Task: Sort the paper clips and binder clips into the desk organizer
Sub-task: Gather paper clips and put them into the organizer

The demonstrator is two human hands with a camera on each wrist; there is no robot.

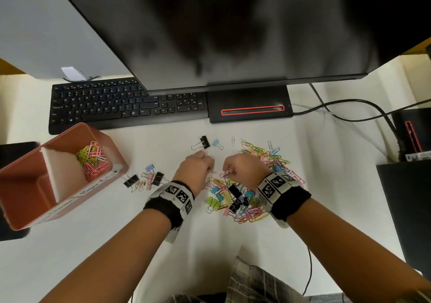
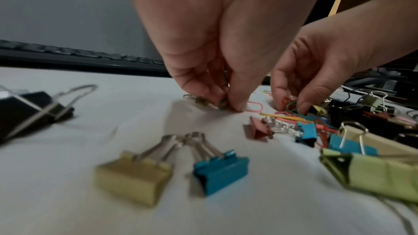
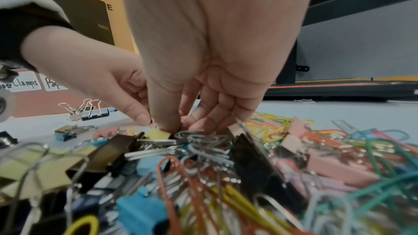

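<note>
Paper clips (image 1: 268, 156) and binder clips (image 1: 233, 197) lie heaped mid-desk; I see my left hand (image 1: 198, 165) pinching a green clip (image 2: 222, 104), my right hand (image 1: 242, 165) pinching another at the heap's far edge. Desk organizer (image 1: 112, 146) sits far left, clips in its right compartment.

Even overhead light; soft shadows on white desk (image 1: 314, 209). Wrist views: foreground blurred toward 6 o'clock, edges bowed.

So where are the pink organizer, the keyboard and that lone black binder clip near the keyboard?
Pink organizer (image 1: 117, 160), head view, on its right outer wall.
Keyboard (image 1: 121, 107), head view, on the middle key rows.
Black binder clip (image 1: 204, 141), head view, on its black body.
</note>
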